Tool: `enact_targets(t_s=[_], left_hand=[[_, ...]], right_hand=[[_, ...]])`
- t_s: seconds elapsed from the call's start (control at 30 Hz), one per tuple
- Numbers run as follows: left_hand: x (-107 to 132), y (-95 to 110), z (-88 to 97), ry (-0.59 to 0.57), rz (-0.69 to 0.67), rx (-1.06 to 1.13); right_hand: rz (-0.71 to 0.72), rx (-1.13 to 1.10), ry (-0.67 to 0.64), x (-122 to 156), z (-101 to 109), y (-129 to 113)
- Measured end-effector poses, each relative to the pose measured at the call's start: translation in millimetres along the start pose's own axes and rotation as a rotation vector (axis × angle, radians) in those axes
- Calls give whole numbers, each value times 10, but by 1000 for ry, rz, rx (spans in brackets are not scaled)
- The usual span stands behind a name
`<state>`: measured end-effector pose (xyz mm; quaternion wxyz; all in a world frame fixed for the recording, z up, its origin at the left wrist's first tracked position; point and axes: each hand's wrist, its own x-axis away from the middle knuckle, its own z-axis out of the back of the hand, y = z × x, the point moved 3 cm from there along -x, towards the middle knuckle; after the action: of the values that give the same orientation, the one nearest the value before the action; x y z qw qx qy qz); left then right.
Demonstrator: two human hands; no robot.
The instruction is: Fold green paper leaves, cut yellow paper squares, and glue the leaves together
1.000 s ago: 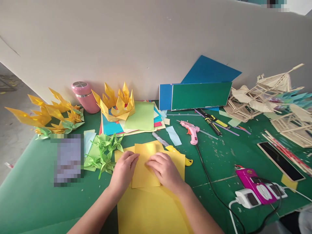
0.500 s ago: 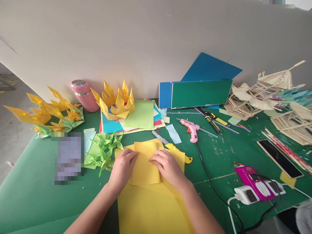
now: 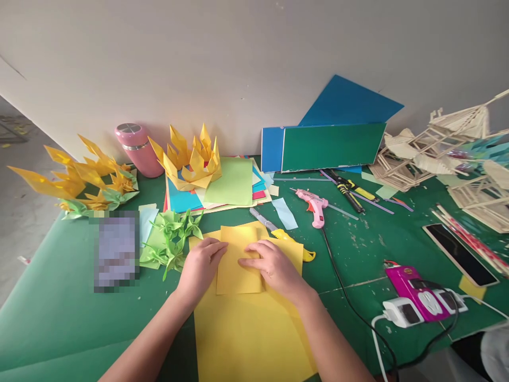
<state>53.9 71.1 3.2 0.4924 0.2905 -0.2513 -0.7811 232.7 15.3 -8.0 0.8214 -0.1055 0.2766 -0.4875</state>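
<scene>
Fingers (image 3: 217,248) of the left hand (image 3: 201,265) bunch at the left edge of one folded yellow sheet (image 3: 234,277), pinching or not I cannot tell; it lies on larger yellow paper (image 3: 250,339). The right hand (image 3: 276,268) spreads its fingers over the right side. Rightward: one utility knife (image 3: 294,240), one glue gun (image 3: 317,206), one power strip (image 3: 406,281), one smartphone (image 3: 459,254).

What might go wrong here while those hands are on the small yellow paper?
The left hand sits close to the green paper flowers and might crush them if it swings outward. The yellow cutter lies just beyond the right hand and could nick a finger if its blade is out, which I can't tell. The black cord of the pink glue gun runs near the right forearm and might snag.
</scene>
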Motion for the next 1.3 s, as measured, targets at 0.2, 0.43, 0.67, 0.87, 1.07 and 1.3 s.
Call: enact_targets(t_s=[0.2, 0.43, 0.67, 0.87, 1.07, 1.3], left_hand=[[7, -1, 12, 10, -39, -42], [42, 100, -39, -25, -98, -229], [40, 77, -82, -36, -135, -278], [35, 80, -112, -55, -183, -329], [37, 79, -147, -42, -171, -286], [28, 79, -138, -40, -178, -281]], right_hand=[[-30, -12, -20, -12, 22, -11], [-128, -42, -5, -34, 62, -6], [-287, -1, -59, -47, 93, 103], [-320, 10, -101, -57, 88, 115], [-335, -47, -121, -20, 97, 136], [-375, -128, -281, 41, 185, 113]])
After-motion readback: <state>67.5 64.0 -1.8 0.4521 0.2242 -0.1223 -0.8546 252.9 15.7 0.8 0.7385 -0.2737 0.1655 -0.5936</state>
